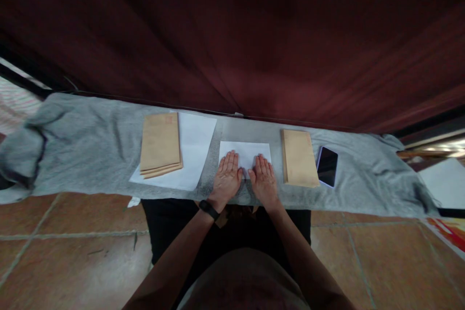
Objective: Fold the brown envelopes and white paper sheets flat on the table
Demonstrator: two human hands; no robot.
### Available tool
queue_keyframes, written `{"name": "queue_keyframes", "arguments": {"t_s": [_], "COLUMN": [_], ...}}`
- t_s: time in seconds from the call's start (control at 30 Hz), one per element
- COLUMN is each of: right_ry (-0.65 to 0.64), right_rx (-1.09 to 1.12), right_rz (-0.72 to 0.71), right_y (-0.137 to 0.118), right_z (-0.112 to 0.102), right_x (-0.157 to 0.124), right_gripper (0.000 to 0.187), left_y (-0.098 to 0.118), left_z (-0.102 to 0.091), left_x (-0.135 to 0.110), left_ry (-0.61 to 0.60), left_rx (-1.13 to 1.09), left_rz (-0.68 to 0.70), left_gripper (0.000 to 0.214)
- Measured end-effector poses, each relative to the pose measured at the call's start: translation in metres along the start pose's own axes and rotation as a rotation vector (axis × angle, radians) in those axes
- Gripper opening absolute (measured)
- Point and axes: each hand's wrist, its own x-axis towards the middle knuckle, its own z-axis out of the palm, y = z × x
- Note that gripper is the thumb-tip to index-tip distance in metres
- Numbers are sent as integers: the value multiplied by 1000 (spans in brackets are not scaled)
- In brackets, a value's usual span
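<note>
A white sheet of paper (247, 150), seemingly folded, lies flat in front of me on the grey cloth. My left hand (228, 177) rests palm down on its left part, fingers stretched out. On the right part lies my right hand (263, 179), also flat with the fingers extended. Both hands cover the lower portion of the paper. To the left, a stack of brown envelopes (160, 140) sits on top of larger white sheets (196, 145). Another stack of brown envelopes (300, 157) is just right of my right hand.
A phone (327, 166) with a dark screen lies right of the right-hand envelopes. Grey cloth (90, 145) covers the narrow table. A dark red curtain (232, 48) hangs along the far edge. More white paper (445, 181) shows at the far right.
</note>
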Motion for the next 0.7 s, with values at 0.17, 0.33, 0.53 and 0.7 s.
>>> {"name": "queue_keyframes", "arguments": {"t_s": [0.17, 0.33, 0.53, 0.7], "right_ry": [42, 72, 107, 84], "right_rx": [-35, -45, -6, 76], "right_rz": [27, 49, 115, 86], "right_y": [10, 15, 16, 3], "right_z": [1, 1, -2, -10], "right_x": [-7, -13, -14, 3], "right_gripper": [65, 66, 64, 61], "left_y": [-10, -13, -11, 2], "left_z": [-2, -2, -2, -9], "left_x": [-6, -11, -9, 8], "left_ry": [43, 79, 106, 50], "left_rx": [-2, -7, -15, -22], "left_rz": [-42, -99, -151, -109], "left_gripper": [60, 60, 60, 58]}}
